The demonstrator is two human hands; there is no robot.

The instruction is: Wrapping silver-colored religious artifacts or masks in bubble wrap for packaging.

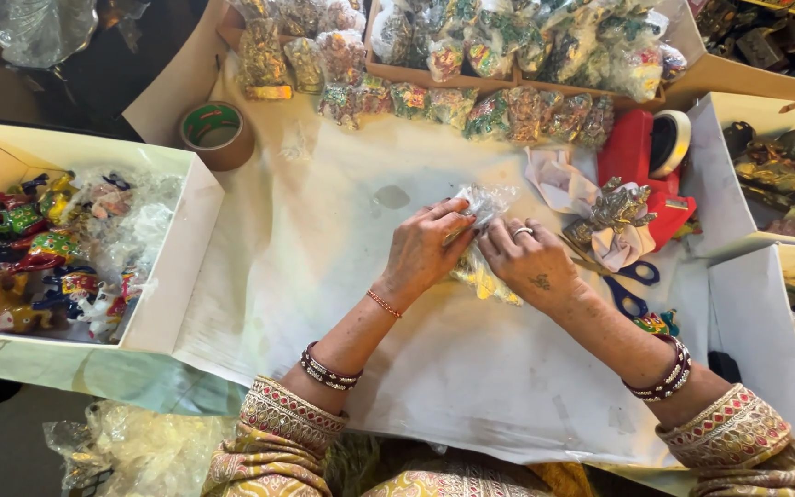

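In the head view my left hand (425, 247) and my right hand (528, 260) meet at the middle of a white sheet (342, 276). Both grip a small figurine wrapped in a clear plastic bag (482, 204), whose crinkled top sticks out above my fingers. The bag's lower part shows yellowish under my hands; the figurine itself is mostly hidden. A ring is on my right hand, bangles on both wrists.
A white box (181, 267) of colourful painted figurines stands at left. A tape roll (216, 133) lies at upper left. Several bagged figurines (508, 110) line the far edge and fill cardboard trays. A red tape dispenser (646, 156), blue-handled scissors (626, 285) and a gold figurine on paper (616, 216) sit at right.
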